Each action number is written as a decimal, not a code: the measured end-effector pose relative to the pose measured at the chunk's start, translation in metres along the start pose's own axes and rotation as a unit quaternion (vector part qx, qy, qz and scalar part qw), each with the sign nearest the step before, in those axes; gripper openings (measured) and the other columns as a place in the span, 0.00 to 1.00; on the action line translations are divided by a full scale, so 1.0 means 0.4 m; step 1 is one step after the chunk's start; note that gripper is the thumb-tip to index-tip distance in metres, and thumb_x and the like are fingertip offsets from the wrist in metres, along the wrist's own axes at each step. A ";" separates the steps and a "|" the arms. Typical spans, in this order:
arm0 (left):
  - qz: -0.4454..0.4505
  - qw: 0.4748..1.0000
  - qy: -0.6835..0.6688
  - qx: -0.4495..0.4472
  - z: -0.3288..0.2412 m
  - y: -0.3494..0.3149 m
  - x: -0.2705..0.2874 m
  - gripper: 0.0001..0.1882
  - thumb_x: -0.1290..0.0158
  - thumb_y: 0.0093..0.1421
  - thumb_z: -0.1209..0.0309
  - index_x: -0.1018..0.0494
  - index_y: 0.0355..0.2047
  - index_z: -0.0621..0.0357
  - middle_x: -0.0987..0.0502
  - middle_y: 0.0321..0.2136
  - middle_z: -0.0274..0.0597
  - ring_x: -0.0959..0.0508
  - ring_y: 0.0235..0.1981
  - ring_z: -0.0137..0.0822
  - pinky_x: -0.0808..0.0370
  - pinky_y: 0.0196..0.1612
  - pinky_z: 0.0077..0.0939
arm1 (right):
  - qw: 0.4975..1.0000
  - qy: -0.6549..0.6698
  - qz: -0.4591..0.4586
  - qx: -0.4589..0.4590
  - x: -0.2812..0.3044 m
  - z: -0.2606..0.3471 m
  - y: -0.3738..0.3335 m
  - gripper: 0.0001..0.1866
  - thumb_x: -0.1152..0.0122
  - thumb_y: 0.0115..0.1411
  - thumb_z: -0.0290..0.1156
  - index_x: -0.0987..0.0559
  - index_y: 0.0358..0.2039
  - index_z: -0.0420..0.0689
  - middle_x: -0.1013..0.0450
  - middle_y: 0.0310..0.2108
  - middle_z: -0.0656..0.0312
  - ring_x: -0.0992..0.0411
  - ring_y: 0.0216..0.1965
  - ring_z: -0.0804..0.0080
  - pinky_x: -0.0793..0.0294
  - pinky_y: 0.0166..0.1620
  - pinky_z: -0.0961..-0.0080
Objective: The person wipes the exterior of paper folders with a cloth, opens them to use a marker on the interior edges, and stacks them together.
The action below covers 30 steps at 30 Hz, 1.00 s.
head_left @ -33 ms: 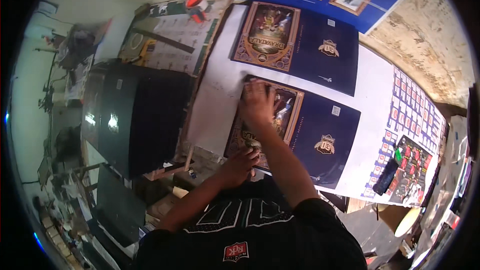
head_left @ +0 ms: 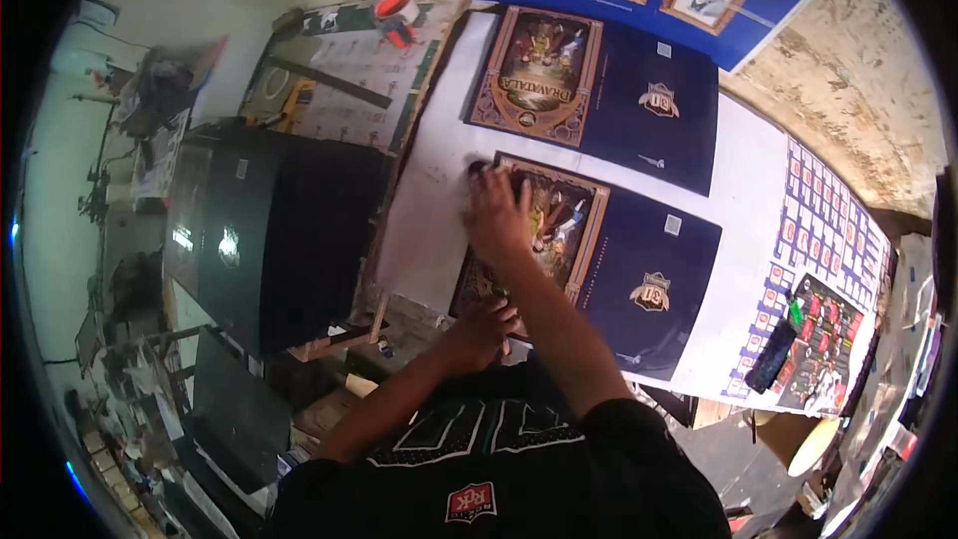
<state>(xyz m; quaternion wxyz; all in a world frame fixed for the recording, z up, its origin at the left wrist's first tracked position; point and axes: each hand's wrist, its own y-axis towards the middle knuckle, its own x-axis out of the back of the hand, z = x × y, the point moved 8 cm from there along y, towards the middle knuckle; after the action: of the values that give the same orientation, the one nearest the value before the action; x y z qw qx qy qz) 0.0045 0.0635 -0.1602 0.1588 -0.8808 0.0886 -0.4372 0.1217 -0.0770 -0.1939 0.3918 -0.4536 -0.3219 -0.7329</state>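
Note:
A dark blue printed cover sheet (head_left: 649, 269) with an ornate gold-framed picture panel on its left half lies flat on the white tabletop in front of me. My right hand (head_left: 497, 215) is over the panel's left edge, its fingers bent over a small dark pad (head_left: 479, 168) that sticks out past the fingertips. Most of that pad is hidden under the hand. My left hand (head_left: 484, 329) rests at the sheet's near left corner, fingers stretched onto it. A matching cover sheet (head_left: 659, 90) lies just beyond.
To the left stands a stack of large dark boards (head_left: 309, 240). A worktable behind it bears a metal ruler (head_left: 329, 82) and a red-and-white tape roll (head_left: 396, 10). On the right, a dark cylindrical object (head_left: 770, 354) lies on printed sheets (head_left: 828, 215). A framed-picture banner (head_left: 639, 0) is at the back.
My right hand has slid left with the dark pad, past the sheet's left edge. More of the picture panel shows. My left hand has hardly moved.

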 end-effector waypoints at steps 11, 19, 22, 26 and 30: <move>-0.080 0.996 0.041 0.008 0.049 -0.100 -0.036 0.33 0.51 0.62 0.63 0.43 0.66 0.57 0.46 0.69 0.48 0.49 0.71 0.46 0.52 0.68 0.54 | 0.991 -0.113 0.062 -0.034 0.073 -0.084 0.054 0.30 0.58 0.69 0.47 0.38 0.66 0.45 0.45 0.69 0.55 0.51 0.71 0.60 0.59 0.67 0.39; -0.131 0.958 0.151 0.204 0.176 -0.287 -0.090 0.41 0.48 0.59 0.58 0.48 0.69 0.57 0.53 0.71 0.52 0.53 0.71 0.55 0.53 0.67 0.62 | 0.986 0.016 0.136 0.094 0.031 0.203 -0.266 0.29 0.60 0.69 0.43 0.39 0.67 0.47 0.46 0.70 0.60 0.55 0.73 0.63 0.64 0.70 0.43; -0.197 0.951 0.157 0.176 0.167 -0.288 -0.064 0.36 0.48 0.59 0.60 0.42 0.66 0.57 0.48 0.69 0.54 0.46 0.69 0.53 0.48 0.64 0.59 | 0.986 -0.110 0.126 -0.019 0.049 -0.056 -0.409 0.28 0.54 0.67 0.41 0.36 0.65 0.47 0.44 0.68 0.55 0.50 0.71 0.59 0.54 0.67 0.41; -0.226 0.955 0.142 0.130 0.184 -0.289 -0.043 0.35 0.48 0.59 0.61 0.42 0.66 0.56 0.47 0.68 0.57 0.46 0.69 0.54 0.47 0.64 0.58 | 0.947 -0.173 -0.061 -0.265 0.228 -0.368 -0.359 0.28 0.53 0.67 0.39 0.37 0.66 0.47 0.48 0.70 0.55 0.52 0.72 0.58 0.55 0.67 0.41; -0.300 0.952 0.035 0.052 0.194 -0.291 0.000 0.35 0.49 0.61 0.62 0.45 0.67 0.58 0.47 0.68 0.59 0.46 0.68 0.57 0.47 0.64 0.56 | 0.985 -0.091 -0.146 -0.024 0.072 -0.050 -0.311 0.28 0.49 0.61 0.32 0.34 0.61 0.36 0.40 0.64 0.45 0.42 0.66 0.51 0.45 0.66 0.48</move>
<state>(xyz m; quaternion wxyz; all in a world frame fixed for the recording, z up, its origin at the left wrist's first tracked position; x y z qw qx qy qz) 0.0684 0.1879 -0.1624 0.0622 -0.8416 -0.1974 -0.4989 -0.0024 -0.0412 -0.1896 0.2385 -0.4753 -0.4015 -0.7457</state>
